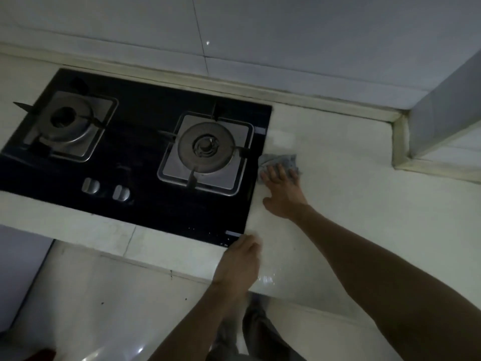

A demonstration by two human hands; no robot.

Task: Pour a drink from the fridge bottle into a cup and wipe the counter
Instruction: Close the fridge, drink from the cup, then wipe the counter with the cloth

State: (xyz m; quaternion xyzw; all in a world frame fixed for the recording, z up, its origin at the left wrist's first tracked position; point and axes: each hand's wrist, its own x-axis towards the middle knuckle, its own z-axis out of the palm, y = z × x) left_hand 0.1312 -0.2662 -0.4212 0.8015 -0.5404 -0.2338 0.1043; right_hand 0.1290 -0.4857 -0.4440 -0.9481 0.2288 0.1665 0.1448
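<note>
My right hand (pixel 282 190) presses flat with spread fingers on a grey cloth (pixel 286 160), which lies on the white counter (pixel 351 194) just right of the hob's edge. My left hand (pixel 240 259) rests on the counter's front edge by the hob's near right corner; its fingers curl loosely and hold nothing. No bottle or cup is in view.
A black glass gas hob (pixel 145 152) with two burners and two knobs fills the left of the counter. A tiled wall runs behind, and a boxed column (pixel 442 121) juts out at the right. White cabinet fronts lie below the counter edge.
</note>
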